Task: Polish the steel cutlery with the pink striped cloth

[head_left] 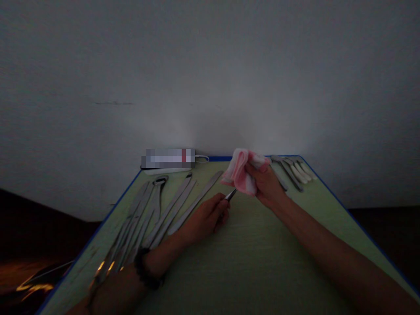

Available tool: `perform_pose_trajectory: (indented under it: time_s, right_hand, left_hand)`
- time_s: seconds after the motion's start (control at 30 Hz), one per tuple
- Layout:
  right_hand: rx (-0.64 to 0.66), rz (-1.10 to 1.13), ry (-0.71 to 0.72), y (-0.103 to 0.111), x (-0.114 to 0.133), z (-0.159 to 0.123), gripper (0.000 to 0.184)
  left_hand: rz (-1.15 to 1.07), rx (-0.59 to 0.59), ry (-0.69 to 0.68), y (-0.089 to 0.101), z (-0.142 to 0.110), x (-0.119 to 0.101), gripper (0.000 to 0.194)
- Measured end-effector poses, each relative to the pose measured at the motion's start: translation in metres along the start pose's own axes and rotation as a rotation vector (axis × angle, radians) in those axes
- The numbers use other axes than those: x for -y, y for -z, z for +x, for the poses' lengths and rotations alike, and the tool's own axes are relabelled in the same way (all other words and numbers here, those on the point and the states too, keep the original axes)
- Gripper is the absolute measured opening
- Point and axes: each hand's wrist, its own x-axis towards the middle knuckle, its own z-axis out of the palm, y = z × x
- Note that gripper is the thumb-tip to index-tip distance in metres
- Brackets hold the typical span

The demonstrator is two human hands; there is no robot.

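My left hand (213, 213) is closed on the end of a metal utensil (231, 194), which slants up and to the right. The utensil's far end is hidden in a pink and white cloth (239, 168), so I cannot tell its kind. Gripped in my right hand (267, 183), the folded cloth is bunched around that far end above the table. Left of my left hand lie several long metal utensils, among them a flat-handled one (197, 203) and one with a ring-shaped head (160, 180).
At the back right of the green table (249, 262) lie several shorter utensils, some with white handles (298, 169). A blurred-out device (169, 159) with a white cable (202, 157) stands at the back left. Behind the table's blue edge rises a grey wall (210, 78).
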Motion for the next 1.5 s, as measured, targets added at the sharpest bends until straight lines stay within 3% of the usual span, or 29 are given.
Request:
perform_pose_trajectory:
  time_s: [0.2,0.33,0.47,0.6,0.73,0.83,0.97,1.1,1.2,1.3,1.37,1.5]
  right_hand:
    - [-0.160,-0.178,0.030,0.000,-0.008,-0.003,0.034]
    - [-0.020,-0.268,0.137,-0.003,0.002,-0.005,0.029]
    - [0.131,-0.274,0.121,-0.001,0.014,-0.004,0.027]
    - [0.022,-0.475,0.175,0.003,0.019,-0.003,0.027]
    - [-0.083,-0.530,0.230,0.001,0.016,-0.007,0.026]
    - [-0.129,-0.431,0.155,-0.002,0.000,-0.012,0.031]
    - [-0.088,-0.098,-0.097,-0.005,-0.035,-0.020,0.032]
    - [-0.045,-0.045,-0.144,-0.006,-0.050,-0.020,0.033]
    - [-0.076,-0.141,-0.056,0.002,-0.037,-0.008,0.035]
    - [-0.054,-0.344,0.156,0.016,-0.009,0.007,0.031]
    - [0.042,-0.528,0.253,0.022,0.011,0.013,0.022]
    - [0.293,-0.584,0.299,0.020,0.034,0.015,0.020]
  left_hand:
    - [-0.005,0.003,0.022,0.000,0.000,-0.002,0.028]
    - [-0.078,-0.054,0.034,0.001,0.003,-0.002,0.027]
    - [-0.130,-0.088,0.035,0.001,0.005,-0.001,0.027]
    - [-0.104,-0.074,0.032,-0.001,0.004,-0.001,0.028]
    - [-0.038,-0.043,0.021,-0.002,0.001,0.000,0.029]
    - [0.088,-0.050,-0.002,-0.001,0.000,0.000,0.028]
    - [0.204,-0.087,-0.019,0.001,0.002,-0.002,0.025]
    - [0.253,-0.123,-0.008,-0.002,0.002,-0.004,0.028]
    - [0.278,-0.172,0.041,-0.005,0.001,-0.006,0.029]
    - [0.284,-0.175,0.068,-0.007,0.001,-0.006,0.030]
    - [0.267,-0.164,0.068,-0.007,0.001,-0.006,0.030]
    - [0.245,-0.158,0.072,-0.006,0.000,-0.004,0.030]
